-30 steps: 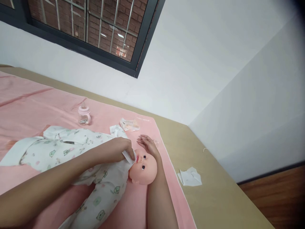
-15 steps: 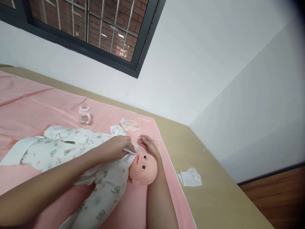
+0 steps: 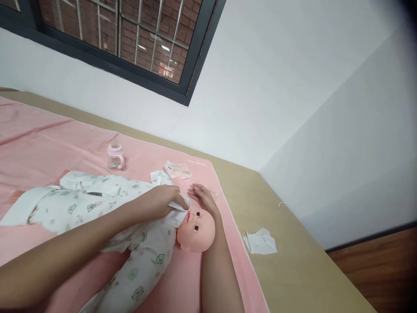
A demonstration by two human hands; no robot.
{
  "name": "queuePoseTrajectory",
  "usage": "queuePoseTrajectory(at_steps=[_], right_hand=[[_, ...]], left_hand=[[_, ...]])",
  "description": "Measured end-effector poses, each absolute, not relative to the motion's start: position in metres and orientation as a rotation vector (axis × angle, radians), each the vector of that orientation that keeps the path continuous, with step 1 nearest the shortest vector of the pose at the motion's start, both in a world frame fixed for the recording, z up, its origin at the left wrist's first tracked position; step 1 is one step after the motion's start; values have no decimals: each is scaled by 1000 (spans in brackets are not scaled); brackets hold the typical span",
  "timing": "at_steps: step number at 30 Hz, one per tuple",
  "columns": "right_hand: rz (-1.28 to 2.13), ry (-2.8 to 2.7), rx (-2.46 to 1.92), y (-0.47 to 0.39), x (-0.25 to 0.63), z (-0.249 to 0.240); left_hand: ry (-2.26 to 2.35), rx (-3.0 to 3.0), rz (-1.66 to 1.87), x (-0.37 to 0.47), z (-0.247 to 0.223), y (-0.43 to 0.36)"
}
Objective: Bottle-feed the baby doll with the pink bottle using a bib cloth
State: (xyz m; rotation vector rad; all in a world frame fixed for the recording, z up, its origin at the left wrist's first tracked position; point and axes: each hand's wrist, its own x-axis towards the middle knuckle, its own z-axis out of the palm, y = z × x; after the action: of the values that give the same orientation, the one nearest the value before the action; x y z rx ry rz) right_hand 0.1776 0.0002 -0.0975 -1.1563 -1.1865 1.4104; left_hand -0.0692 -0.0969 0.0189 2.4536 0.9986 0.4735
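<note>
A baby doll (image 3: pixel 198 232) in a white printed outfit (image 3: pixel 74 202) lies on its back, its bald head toward the right. My left hand (image 3: pixel 163 202) is closed on a white cloth (image 3: pixel 179 213) at the doll's mouth and chin; the mouth is partly covered. Past the crown of the doll's head reaches my right arm, curving around it. My right hand (image 3: pixel 202 198) rests beyond the head with its fingers stretched out and holds nothing visible. Part of the doll's body is hidden under my left forearm.
A pink mat (image 3: pixel 42 134) covers much of the tan table (image 3: pixel 286 256). On it stand a baby bottle (image 3: pixel 115 155) with a pink handle and a clear plastic packet (image 3: pixel 177 169). A folded white tissue (image 3: pixel 260 241) lies to the right. A barred window (image 3: pixel 130 34) is behind.
My left hand has shifted the white cloth slightly at the doll's mouth, and more of the cloth shows below the fingers. My right hand and the doll have stayed nearly still.
</note>
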Motion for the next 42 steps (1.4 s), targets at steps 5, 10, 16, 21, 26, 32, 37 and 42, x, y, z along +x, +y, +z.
queuePoseTrajectory(at_steps=[5,10,16,21,26,32,37,42], right_hand=[[1413,-1194,-1156,1,177,-96],[1417,-1197,-1144,1,176,-95],[1400,-1191,-1102,-9,172,-88],[1385,-1173,-1081,-15,170,-81],[1367,-1161,-1080,-17,167,-78],[1356,-1178,-1095,-18,165,-76],[1343,-1201,-1128,-16,167,-78],[1304,-1255,-1231,-12,169,-83]], left_hand=[[1055,2456,445,-67,22,-98],[1032,2483,532,-66,16,-96],[1012,2421,570,-67,15,-95],[975,2361,542,-68,18,-98],[921,2320,493,-69,20,-103],[919,2357,500,-66,20,-107],[910,2364,547,-66,17,-106],[924,2380,537,-66,15,-103]])
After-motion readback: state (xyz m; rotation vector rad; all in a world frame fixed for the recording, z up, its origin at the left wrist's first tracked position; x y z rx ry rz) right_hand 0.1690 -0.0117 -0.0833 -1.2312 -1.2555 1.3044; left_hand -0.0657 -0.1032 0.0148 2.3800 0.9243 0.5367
